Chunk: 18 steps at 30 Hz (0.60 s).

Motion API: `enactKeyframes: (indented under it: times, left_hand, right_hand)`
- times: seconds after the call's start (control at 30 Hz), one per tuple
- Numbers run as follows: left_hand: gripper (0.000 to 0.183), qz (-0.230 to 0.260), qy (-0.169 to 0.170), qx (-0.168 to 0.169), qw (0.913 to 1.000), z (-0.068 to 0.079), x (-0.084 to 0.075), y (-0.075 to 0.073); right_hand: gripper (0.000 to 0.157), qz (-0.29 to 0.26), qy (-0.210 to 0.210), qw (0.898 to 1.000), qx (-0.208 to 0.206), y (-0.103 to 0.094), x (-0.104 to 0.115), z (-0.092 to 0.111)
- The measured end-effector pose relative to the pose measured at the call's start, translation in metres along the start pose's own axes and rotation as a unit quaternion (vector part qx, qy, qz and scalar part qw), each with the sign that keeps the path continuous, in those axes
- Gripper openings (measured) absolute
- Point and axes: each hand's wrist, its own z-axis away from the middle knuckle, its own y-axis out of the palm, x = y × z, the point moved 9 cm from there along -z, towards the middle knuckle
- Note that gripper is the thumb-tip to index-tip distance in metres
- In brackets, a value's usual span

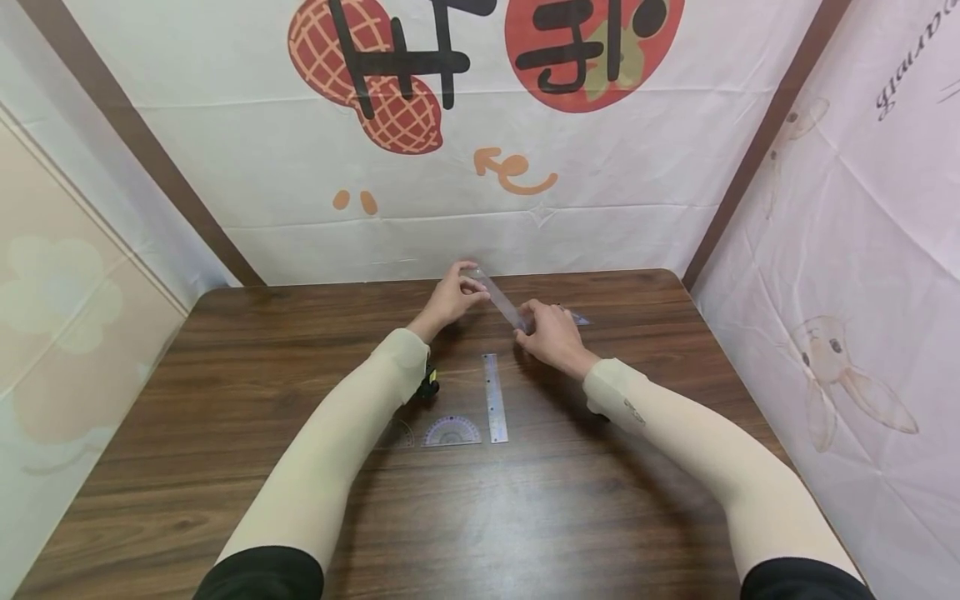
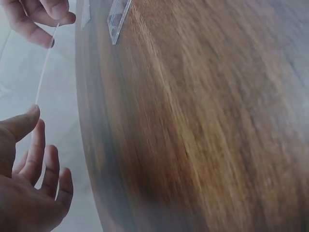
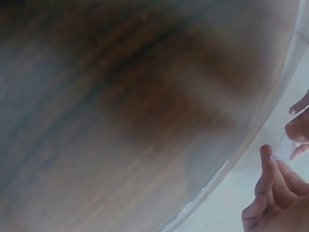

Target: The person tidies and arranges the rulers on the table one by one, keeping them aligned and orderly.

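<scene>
A clear ruler [image 1: 501, 300] is held slantwise above the far part of the table, between both hands. My left hand [image 1: 453, 296] pinches its upper left end by the thumb and a finger; in the left wrist view the ruler [image 2: 46, 70] shows edge-on as a thin line. At the other end, my right hand [image 1: 553, 335] grips the ruler between thumb and fingers. Beside and partly behind the right hand lies a clear set square [image 1: 580, 318], mostly hidden. In the right wrist view only a short piece of the ruler [image 3: 286, 147] appears.
A second clear ruler [image 1: 495, 400] lies lengthwise on the brown wooden table [image 1: 600, 517]. To its left is a protractor [image 1: 452, 432], then another protractor [image 1: 399, 434] partly covered by the left forearm. Printed cloth walls [image 1: 615, 208] stand behind the table and at its sides.
</scene>
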Motion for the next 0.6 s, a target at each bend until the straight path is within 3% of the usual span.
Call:
enactKeyframes:
  times: [0.27,0.6]
  left_hand:
    - [0.068,0.008,-0.007,0.016,0.9998,0.005,0.002,-0.005]
    - [0.068,0.020,-0.008,0.028,0.9994,0.011,0.001,-0.003]
  right_hand:
    - [0.052,-0.067,-0.030,0.997,0.021,0.001,0.002,0.006]
    - [0.053,-0.086,-0.049,0.994,0.052,0.002,0.005,0.015]
